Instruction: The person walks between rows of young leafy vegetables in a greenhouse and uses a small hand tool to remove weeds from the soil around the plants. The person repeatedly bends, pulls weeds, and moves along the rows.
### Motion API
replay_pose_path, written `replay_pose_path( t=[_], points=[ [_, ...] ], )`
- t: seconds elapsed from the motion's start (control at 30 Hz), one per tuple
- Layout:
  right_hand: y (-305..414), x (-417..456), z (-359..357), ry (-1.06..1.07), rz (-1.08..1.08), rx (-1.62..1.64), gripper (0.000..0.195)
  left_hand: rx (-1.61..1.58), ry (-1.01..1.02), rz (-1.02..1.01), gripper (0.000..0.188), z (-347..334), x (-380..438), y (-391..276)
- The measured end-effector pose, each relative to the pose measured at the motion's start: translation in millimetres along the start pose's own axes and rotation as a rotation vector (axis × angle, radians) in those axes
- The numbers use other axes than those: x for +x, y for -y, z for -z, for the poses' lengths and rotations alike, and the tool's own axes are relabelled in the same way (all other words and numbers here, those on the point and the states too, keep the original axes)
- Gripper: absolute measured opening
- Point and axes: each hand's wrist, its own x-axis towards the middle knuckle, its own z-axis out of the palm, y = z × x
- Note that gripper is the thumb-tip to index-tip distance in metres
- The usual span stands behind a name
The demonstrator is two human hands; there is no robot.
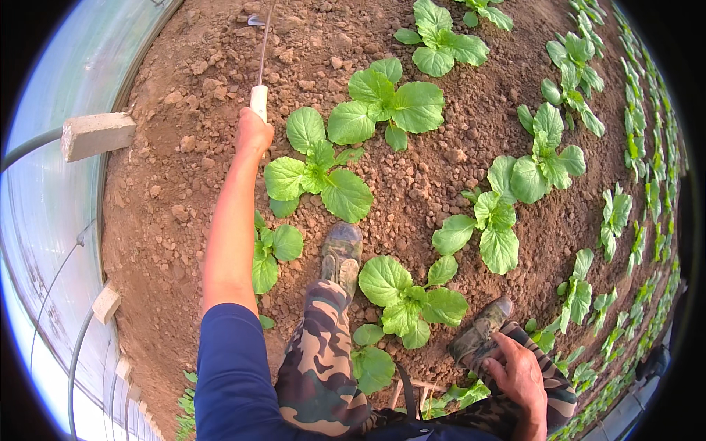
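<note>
My left hand (pixel 255 132) is closed around the pale handle (pixel 258 103) of a long-necked hand hoe, with my arm stretched far forward. The thin metal neck (pixel 266 44) runs up to the top edge, and part of a shiny blade (pixel 256 21) shows beside it on the loose soil. Just right of that hand grows a leafy green cabbage-like plant (pixel 317 176). My right hand (pixel 515 366) rests by my right knee and lower leg, above the boot, thumb and fingers slightly apart, with no tool visible in it. Another leafy plant (pixel 408 300) stands between my boots.
Rows of similar plants (pixel 546 157) extend to the right over cloddy brown soil (pixel 419 187). Plastic greenhouse sheeting (pixel 49 220) with curved poles and concrete blocks (pixel 99 136) borders the left. A wooden-framed item with a dark strap (pixel 406 388) lies between my legs.
</note>
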Motion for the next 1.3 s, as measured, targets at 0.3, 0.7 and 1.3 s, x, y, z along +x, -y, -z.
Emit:
replay_pose_path(
  t=[0.3, 0.7, 1.3],
  points=[
    [-2, 0, -1, 0.025, 0.022, 0.009, 0.045, -0.377, 0.164, 0.232, 0.034, -18, -176, 80],
    [-3, 8, 0, 0.000, 0.062, -0.010, 0.045, -0.479, -0.203, 0.178, 0.033, 77, 42, 36],
    [-9, 2, -1, -0.009, 0.064, -0.006, 0.046, -0.688, 0.153, 0.336, 0.025, 2, -196, 68]
  ],
)
